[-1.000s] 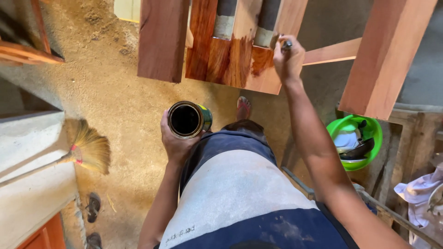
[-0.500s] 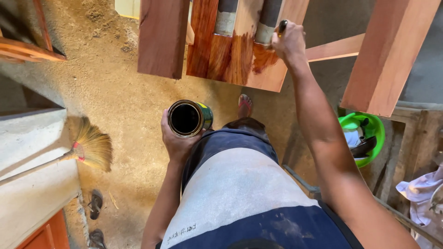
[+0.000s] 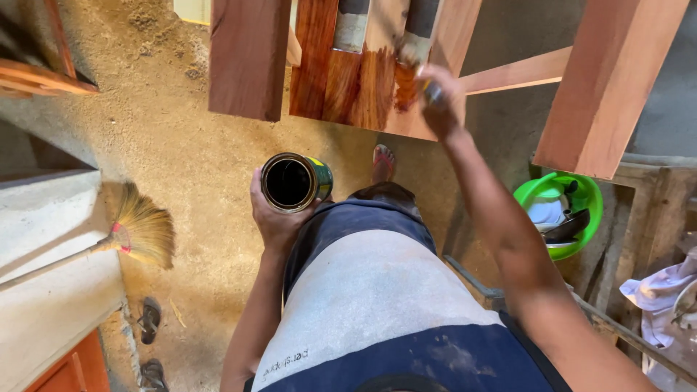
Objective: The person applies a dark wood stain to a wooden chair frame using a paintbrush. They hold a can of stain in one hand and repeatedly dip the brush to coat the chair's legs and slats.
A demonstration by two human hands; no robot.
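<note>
My left hand (image 3: 272, 214) holds an open round tin (image 3: 294, 181) of dark liquid in front of my waist. My right hand (image 3: 439, 98), blurred, grips a brush handle (image 3: 430, 91) and presses it against a reddish wooden panel (image 3: 363, 80). The panel's middle boards look dark and glossy, while its right edge is paler. The brush's bristles are hard to make out in the blur.
Bare wooden boards hang at the left (image 3: 247, 58) and right (image 3: 606, 87). A straw broom (image 3: 138, 232) lies on the sawdust floor at the left, sandals (image 3: 149, 319) below it. A green basin (image 3: 559, 210) with dishes sits at the right, a cloth (image 3: 661, 290) beyond it.
My right hand has moved down and slightly left along the panel with the brush, after a stroke upward. The tin in my left hand stays nearly still.
</note>
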